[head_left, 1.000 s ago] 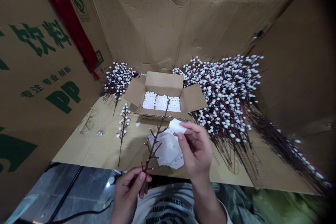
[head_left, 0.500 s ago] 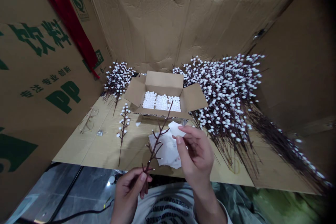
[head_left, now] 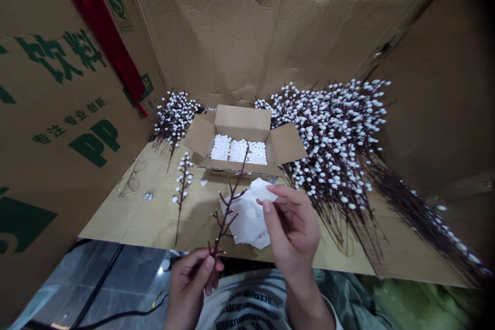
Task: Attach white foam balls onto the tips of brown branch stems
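My left hand is closed around the lower end of a bare brown artificial twig, whose short side prongs have pale tips. The twig leans upright in front of the box. My right hand pinches a small piece of white paper between thumb and forefinger, just right of the twig. Under it on the cardboard lies a larger crumpled white paper. A finished-looking berry stem with white balls lies to the left. Behind the twig stands an open cardboard box with white foam berries in three groups.
A large heap of white-berried stems fills the right, beside a bundle of brown stems. A smaller berried bunch lies back left. Tall cardboard walls enclose the surface; a red ribbon hangs left. A foil scrap lies left.
The twig's upper end has tilted slightly left. My right hand has shifted a little to the right with the small paper piece, away from the twig.
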Tool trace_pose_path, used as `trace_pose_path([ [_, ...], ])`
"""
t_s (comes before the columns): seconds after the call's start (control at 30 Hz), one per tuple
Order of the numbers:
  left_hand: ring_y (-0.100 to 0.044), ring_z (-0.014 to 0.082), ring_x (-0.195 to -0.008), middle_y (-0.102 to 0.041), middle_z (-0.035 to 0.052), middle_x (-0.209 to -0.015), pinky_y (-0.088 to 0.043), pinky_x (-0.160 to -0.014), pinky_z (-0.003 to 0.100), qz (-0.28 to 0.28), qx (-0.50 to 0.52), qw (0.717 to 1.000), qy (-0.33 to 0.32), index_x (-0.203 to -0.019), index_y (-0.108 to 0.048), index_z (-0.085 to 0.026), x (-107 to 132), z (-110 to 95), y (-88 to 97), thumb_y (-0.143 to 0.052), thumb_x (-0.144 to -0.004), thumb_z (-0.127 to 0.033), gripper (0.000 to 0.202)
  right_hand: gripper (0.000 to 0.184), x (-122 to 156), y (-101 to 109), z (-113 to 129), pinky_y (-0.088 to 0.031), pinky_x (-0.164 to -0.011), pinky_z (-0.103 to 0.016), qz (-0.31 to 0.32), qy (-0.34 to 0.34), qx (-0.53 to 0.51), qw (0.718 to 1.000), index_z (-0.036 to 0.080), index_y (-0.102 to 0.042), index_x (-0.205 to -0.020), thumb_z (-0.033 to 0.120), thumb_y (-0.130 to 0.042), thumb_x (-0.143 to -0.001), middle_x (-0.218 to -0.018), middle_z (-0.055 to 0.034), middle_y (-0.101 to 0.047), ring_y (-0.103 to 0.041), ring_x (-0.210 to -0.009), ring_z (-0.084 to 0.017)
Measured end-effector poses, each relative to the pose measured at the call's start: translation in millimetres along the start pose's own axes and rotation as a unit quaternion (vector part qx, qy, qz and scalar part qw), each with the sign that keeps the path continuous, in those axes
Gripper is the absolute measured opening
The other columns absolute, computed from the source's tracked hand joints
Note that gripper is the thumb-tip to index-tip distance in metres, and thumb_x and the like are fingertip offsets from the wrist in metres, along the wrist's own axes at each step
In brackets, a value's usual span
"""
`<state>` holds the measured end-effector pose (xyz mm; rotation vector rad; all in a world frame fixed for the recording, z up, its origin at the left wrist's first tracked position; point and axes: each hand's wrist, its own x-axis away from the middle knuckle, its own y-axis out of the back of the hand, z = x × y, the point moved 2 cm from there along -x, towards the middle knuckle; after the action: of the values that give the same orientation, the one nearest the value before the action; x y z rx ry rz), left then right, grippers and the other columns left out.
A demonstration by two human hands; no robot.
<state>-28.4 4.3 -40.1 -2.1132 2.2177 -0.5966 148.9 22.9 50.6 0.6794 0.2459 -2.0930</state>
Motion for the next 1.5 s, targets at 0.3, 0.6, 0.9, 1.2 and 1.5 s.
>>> trace_pose_path([
  [0.3, -0.039, 0.0053, -0.039, -0.063, 0.0001, -0.055, -0.032, -0.039, 0.017, -0.047, 0.007, 0.999, -0.005, -0.075, -0.076, -0.015, 5.9, -9.5, -10.0, -0.079, -0.066, -0.045, 0.031, 0.026, 0.8, 0.4, 0.7, -0.047, -0.046, -0.022, 0.004, 0.020, 0.010, 1.000, 0.025, -0.061, -0.107, 0.010, -0.056, -0.085, -0.081, 0.0000, -0.065, -0.057, -0.055, -0.011],
  [0.6, -0.041, 0.0054, -0.040, -0.064, 0.0001, -0.056, -0.035, -0.040, 0.017, -0.065, -0.010, 0.998, -0.016, -0.077, -0.078, -0.016, 6.7, -7.7, -8.3, -0.079, -0.064, -0.046, 0.032, 0.027, 5.1, 1.5, 2.9, -0.048, -0.049, -0.024, 0.011, 0.044, 0.022, 0.999, 0.025, -0.061, -0.106, 0.009, -0.056, -0.085, -0.084, -0.0007, -0.067, -0.059, -0.057, -0.012],
  [0.9, -0.045, 0.0073, -0.041, -0.066, 0.0011, -0.057, -0.037, -0.039, 0.018, -0.084, -0.034, 0.995, -0.028, -0.075, -0.078, -0.017, 8.3, -10.4, -8.5, -0.079, -0.064, -0.047, 0.032, 0.030, 0.9, 4.9, 11.5, -0.048, -0.046, -0.020, 0.045, 0.069, 0.048, 0.995, 0.023, -0.058, -0.107, 0.005, -0.054, -0.084, -0.078, 0.0005, -0.064, -0.056, -0.052, -0.010],
  [1.2, -0.045, 0.0065, -0.039, -0.067, 0.0010, -0.057, -0.037, -0.038, 0.017, -0.100, -0.011, 0.994, -0.048, -0.076, -0.079, -0.017, 8.3, -8.5, -7.0, -0.080, -0.064, -0.043, 0.028, 0.031, 3.2, 5.4, 10.0, -0.047, -0.045, -0.019, 0.053, 0.064, 0.039, 0.996, 0.024, -0.057, -0.106, 0.005, -0.054, -0.083, -0.080, 0.0012, -0.064, -0.055, -0.051, -0.008],
  [1.5, -0.046, 0.0060, -0.039, -0.068, 0.0011, -0.058, -0.038, -0.039, 0.016, -0.067, -0.002, 0.997, -0.047, -0.076, -0.079, -0.019, 5.4, -6.0, -3.2, -0.080, -0.066, -0.040, 0.024, 0.030, 1.4, 7.6, 10.7, -0.047, -0.045, -0.020, 0.042, 0.071, 0.043, 0.996, 0.023, -0.057, -0.108, 0.006, -0.055, -0.083, -0.083, -0.0006, -0.065, -0.056, -0.053, -0.010],
])
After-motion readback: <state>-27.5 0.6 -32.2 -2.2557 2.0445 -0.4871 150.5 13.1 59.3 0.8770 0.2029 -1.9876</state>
